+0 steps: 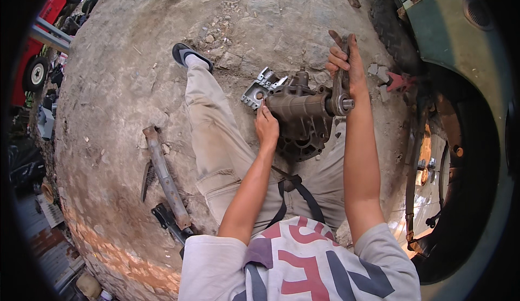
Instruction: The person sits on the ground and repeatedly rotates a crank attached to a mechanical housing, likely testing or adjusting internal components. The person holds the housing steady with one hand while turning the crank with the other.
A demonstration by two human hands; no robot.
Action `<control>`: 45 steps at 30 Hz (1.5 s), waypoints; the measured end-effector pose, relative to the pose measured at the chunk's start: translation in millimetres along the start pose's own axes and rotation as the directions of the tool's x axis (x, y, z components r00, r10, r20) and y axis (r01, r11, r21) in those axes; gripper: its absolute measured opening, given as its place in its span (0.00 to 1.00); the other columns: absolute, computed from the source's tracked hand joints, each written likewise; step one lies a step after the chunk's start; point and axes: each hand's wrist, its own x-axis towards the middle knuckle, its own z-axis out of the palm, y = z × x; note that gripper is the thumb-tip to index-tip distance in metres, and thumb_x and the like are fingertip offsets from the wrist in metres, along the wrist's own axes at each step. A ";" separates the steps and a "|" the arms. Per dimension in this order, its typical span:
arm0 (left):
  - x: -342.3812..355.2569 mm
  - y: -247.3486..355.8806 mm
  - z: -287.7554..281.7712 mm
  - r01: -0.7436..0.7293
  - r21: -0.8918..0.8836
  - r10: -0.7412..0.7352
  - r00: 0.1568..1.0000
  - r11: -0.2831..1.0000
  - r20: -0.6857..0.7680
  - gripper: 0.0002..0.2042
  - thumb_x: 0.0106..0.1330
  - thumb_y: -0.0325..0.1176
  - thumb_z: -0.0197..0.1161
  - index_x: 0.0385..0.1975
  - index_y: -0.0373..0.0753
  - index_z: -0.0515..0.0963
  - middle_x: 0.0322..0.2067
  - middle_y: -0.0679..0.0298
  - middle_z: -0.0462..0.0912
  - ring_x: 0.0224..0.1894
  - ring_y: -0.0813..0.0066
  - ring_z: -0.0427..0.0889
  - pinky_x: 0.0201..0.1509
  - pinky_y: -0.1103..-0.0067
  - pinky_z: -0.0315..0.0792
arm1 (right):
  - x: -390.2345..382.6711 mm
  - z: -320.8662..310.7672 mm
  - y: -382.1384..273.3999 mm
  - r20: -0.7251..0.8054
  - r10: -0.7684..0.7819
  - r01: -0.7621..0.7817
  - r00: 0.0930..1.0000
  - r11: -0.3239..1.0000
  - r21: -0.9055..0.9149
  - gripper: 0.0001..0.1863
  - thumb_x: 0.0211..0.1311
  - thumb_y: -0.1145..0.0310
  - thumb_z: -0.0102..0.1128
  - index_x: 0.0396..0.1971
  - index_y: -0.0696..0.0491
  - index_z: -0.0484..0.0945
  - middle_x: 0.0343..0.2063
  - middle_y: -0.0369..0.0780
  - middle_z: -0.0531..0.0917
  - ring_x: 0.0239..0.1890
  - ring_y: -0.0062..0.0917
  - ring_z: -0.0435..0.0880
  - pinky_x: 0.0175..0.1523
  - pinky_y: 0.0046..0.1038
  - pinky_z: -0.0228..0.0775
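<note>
A brown, oily steering gearbox (297, 108) sits between my legs, its cylindrical housing lying crosswise. At its right end, a heavy steering arm (339, 88) stands upward from a splined shaft (348, 104). My right hand (349, 65) wraps around the upper part of that arm, with one finger pointing away. My left hand (266, 125) is closed against the left end of the housing, fingertips at a silvery cast bracket (252, 95). A small brown round piece shows at those fingertips; whether it is a bolt head I cannot tell. The gearbox's underside is hidden.
On the dirt ground (130, 84) to my left lie a long metal tube (167, 176) and a dark bracket (169, 222). A green vehicle body (455, 24) with a dark wheel arch stands close on the right. Red vehicle parts (54, 8) are at the far left.
</note>
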 end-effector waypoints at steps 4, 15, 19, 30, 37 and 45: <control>-17.8 6.2 8.3 -0.263 0.096 0.269 0.961 0.960 -0.061 0.24 0.80 0.41 0.36 0.67 0.34 0.67 0.68 0.49 0.67 0.72 0.51 0.61 0.75 0.61 0.52 | 4.5 -7.6 -0.5 0.068 0.021 -0.025 0.997 0.998 0.060 0.34 0.67 0.40 0.59 0.59 0.54 0.70 0.17 0.25 0.62 0.14 0.07 0.58 0.26 0.18 0.57; -98.5 99.8 10.4 -0.764 0.010 0.762 0.644 0.645 0.061 0.24 0.77 0.33 0.41 0.71 0.31 0.59 0.71 0.48 0.60 0.75 0.49 0.56 0.77 0.57 0.46 | 1.0 -6.0 0.2 0.038 0.000 -0.001 0.999 0.999 0.033 0.35 0.66 0.40 0.59 0.59 0.54 0.69 0.18 0.25 0.62 0.14 0.07 0.58 0.27 0.18 0.55; -55.5 43.8 -0.4 -0.582 0.206 0.585 0.810 0.787 0.054 0.24 0.77 0.33 0.43 0.71 0.32 0.60 0.71 0.48 0.61 0.74 0.51 0.57 0.76 0.56 0.47 | -0.7 -0.3 -2.2 0.019 -0.009 0.009 1.000 1.000 -0.003 0.36 0.66 0.39 0.59 0.59 0.54 0.69 0.18 0.25 0.62 0.14 0.07 0.58 0.26 0.18 0.56; -71.5 49.7 -1.2 -0.619 0.170 0.617 0.784 0.766 0.072 0.25 0.76 0.35 0.44 0.71 0.34 0.61 0.71 0.48 0.61 0.74 0.53 0.57 0.76 0.53 0.47 | -1.4 -2.2 -1.8 0.018 -0.013 0.013 1.000 1.000 -0.003 0.35 0.65 0.39 0.60 0.58 0.54 0.69 0.18 0.25 0.62 0.15 0.07 0.58 0.27 0.18 0.57; -67.0 43.3 1.7 -0.573 0.166 0.573 0.818 0.803 0.052 0.24 0.78 0.36 0.41 0.70 0.34 0.61 0.71 0.49 0.61 0.74 0.51 0.58 0.75 0.54 0.49 | 0.8 -5.0 -1.5 0.050 -0.016 0.015 0.999 1.000 0.016 0.36 0.66 0.40 0.59 0.59 0.55 0.68 0.18 0.25 0.63 0.15 0.07 0.59 0.27 0.18 0.57; -53.7 21.3 1.3 -0.369 0.177 0.370 0.929 0.913 0.025 0.25 0.77 0.36 0.43 0.71 0.33 0.61 0.72 0.50 0.59 0.75 0.51 0.55 0.76 0.52 0.45 | 1.7 -8.7 -3.1 0.077 0.000 0.001 0.997 1.000 -0.003 0.37 0.66 0.40 0.60 0.60 0.56 0.67 0.19 0.25 0.62 0.15 0.07 0.58 0.25 0.17 0.56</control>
